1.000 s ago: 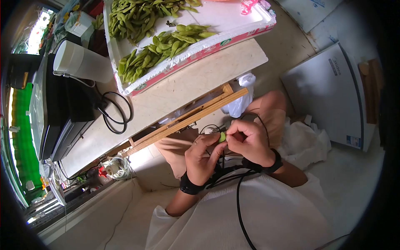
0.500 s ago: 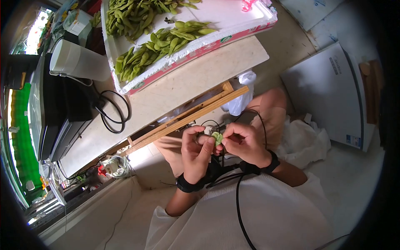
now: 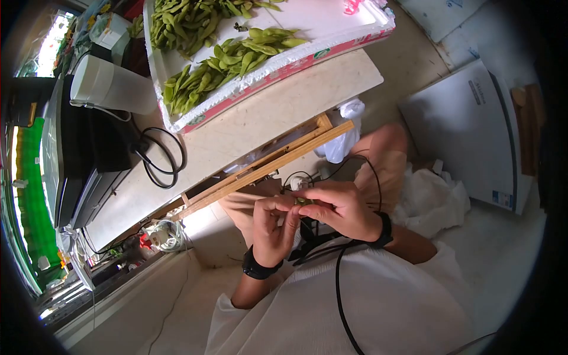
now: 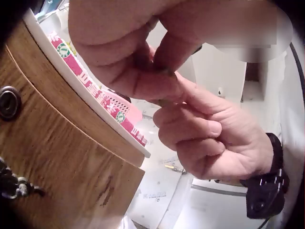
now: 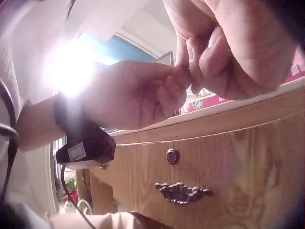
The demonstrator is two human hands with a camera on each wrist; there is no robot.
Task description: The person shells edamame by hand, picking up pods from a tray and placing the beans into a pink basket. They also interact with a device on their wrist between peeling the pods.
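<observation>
A green soybean pod is pinched between both hands above the lap, mostly covered by fingers. My left hand grips it with thumb and forefinger, the other fingers curled. From the other side, my right hand pinches it with thumb and fingers, fingertips of the two hands meeting. In the left wrist view, only a sliver of the pod shows between the right hand and the left hand. The right wrist view has the left hand meeting the right hand, the pod hidden.
A white foam tray holding heaps of soybean pods sits on the table. Beside it are a lidded white cup and a black cable. An open wooden drawer juts toward the lap. A white cabinet stands right.
The pod showed bright green between the fingertips and looked split open half a second ago; now fingers cover it. The right hand has moved left, over the pod, and the left hand slightly left.
</observation>
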